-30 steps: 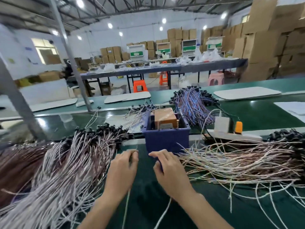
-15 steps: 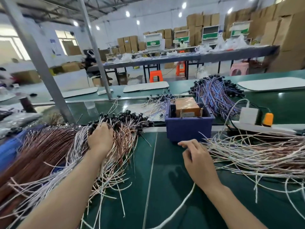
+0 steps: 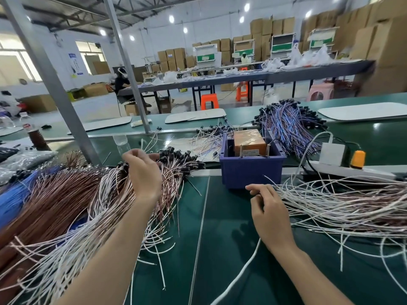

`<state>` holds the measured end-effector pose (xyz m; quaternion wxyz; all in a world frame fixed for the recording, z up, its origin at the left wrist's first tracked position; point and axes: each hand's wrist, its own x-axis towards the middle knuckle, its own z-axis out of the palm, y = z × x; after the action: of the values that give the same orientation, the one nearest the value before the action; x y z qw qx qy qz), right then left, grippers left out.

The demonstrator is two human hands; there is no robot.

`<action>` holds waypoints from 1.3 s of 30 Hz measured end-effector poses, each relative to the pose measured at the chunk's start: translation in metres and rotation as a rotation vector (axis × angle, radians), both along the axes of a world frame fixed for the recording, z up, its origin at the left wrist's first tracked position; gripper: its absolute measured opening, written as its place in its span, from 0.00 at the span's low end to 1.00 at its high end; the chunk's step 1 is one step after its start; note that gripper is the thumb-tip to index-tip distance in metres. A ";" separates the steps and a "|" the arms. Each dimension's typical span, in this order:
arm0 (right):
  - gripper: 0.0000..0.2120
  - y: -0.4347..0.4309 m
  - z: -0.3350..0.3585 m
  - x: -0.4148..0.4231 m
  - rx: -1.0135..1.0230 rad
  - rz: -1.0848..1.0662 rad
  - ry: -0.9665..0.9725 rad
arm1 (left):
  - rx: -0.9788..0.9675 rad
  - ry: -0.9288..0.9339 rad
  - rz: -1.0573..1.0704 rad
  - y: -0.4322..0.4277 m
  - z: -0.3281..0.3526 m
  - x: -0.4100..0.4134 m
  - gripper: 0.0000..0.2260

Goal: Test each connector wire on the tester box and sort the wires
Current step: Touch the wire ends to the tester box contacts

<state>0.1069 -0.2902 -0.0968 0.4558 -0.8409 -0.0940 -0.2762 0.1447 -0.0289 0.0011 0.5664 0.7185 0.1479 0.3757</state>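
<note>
Grip L [image 3: 143,175] half-curled; grip R [image 3: 271,208] on wires [image 3: 341,205]

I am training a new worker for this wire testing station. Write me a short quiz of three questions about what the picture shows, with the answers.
1. True or false: the orange tester box sits inside the blue bin.
2. Where is the right hand? A) on the power strip B) at the near edge of the wire pile right of the bin C) inside the bin
3. Fill in the missing word: the connectors on the wire pile left of the bin are ___ in colour.

Key: 1 true; 2 B; 3 black.
</note>
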 end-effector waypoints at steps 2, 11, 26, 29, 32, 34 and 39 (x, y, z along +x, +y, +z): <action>0.16 -0.001 0.001 0.000 0.093 0.027 0.034 | 0.089 -0.054 -0.128 -0.028 0.000 -0.011 0.06; 0.25 -0.032 0.022 0.003 1.475 0.411 0.425 | 0.990 0.231 -0.629 -0.132 -0.087 -0.052 0.02; 0.17 -0.061 0.032 -0.004 1.538 0.574 0.360 | 0.976 0.058 -0.572 -0.119 -0.098 -0.051 0.06; 0.25 -0.075 0.033 -0.009 1.545 0.608 0.309 | 0.975 0.059 -0.434 -0.109 -0.092 -0.047 0.09; 0.27 -0.080 0.033 -0.012 1.557 0.590 0.285 | 0.829 0.066 -0.397 -0.104 -0.087 -0.047 0.11; 0.26 -0.079 0.033 -0.011 1.561 0.522 0.240 | 0.636 0.076 -0.560 -0.108 -0.087 -0.050 0.09; 0.21 -0.079 0.035 -0.009 1.616 0.442 0.151 | 0.452 0.160 -0.981 -0.129 -0.086 -0.064 0.10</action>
<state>0.0975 -0.3691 -0.0616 0.9663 -0.2345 0.0008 -0.1060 0.0804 -0.1582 -0.0845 0.4934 0.8334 -0.2466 0.0342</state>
